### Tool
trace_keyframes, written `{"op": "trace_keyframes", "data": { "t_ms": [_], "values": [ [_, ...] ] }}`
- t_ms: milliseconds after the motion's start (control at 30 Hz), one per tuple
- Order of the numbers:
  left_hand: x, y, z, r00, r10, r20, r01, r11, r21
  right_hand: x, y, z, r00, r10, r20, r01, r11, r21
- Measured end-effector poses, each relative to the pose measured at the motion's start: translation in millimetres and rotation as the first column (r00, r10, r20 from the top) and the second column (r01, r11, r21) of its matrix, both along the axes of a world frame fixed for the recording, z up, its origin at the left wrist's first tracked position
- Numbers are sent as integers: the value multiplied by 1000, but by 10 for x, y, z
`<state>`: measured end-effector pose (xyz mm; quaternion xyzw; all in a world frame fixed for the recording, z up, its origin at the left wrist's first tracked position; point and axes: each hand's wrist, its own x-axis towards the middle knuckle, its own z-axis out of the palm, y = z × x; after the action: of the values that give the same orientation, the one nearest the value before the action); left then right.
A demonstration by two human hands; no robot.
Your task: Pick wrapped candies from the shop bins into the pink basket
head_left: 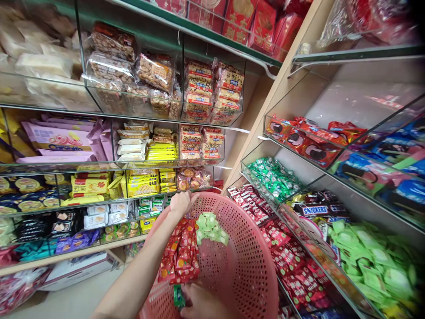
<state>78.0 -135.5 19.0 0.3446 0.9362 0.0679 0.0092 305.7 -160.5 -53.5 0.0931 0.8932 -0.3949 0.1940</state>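
My left hand is closed over the far rim of a pink perforated plastic basket. Inside it lies a pile of red-wrapped candy packets, with light green wrapped candies beside them on the basket floor. Low in the basket, nearest to me, my slightly blurred right hand has its fingers closed on dark green wrapped candy, just below the red packets. Part of the right hand is cut off by the lower edge of the view.
Glass-fronted shelves of packaged snacks rise ahead. On the right, bins hold small green candies, red packets, Snickers bars and light green packets. A white carton rests on the floor at lower left.
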Motion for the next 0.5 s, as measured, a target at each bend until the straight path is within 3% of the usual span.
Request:
{"op": "trace_keyframes", "data": {
  "t_ms": [67, 133, 200, 267, 367, 433, 467, 500],
  "values": [
    [-17, 5, -19, 1000, -5, -19, 5, 1000, 16, -20, 21, 165, 1000, 19, 10, -19, 999, 50],
    [-36, 12, -44, 999, -12, -31, 13, 999, 29, -62, 85, 457, 999, 34, 40, -39, 990, 134],
    [-48, 20, -64, 999, -18, -36, 19, 999, 34, -132, 210, 861, 995, 70, 75, -84, 978, 190],
    [-49, 27, -71, 999, -24, -34, 25, 999, 31, -235, 418, 1316, 998, 65, 6, -65, 971, 232],
    [-39, 23, -57, 999, -30, -24, 31, 999, 28, -451, 908, 1938, 982, -10, -186, 67, 951, 302],
    [-36, 5, -41, 1000, -28, -12, 29, 999, 33, -614, 1336, 2229, 962, -128, -243, 227, 868, 441],
    [-38, -8, -34, 1000, -25, -4, 25, 999, 35, -690, 1564, 2326, 944, -191, -267, 311, 783, 539],
    [-41, -23, -28, 1000, -19, 5, 19, 999, 38, -757, 1790, 2388, 910, -282, -304, 413, 660, 627]
  ]
}}
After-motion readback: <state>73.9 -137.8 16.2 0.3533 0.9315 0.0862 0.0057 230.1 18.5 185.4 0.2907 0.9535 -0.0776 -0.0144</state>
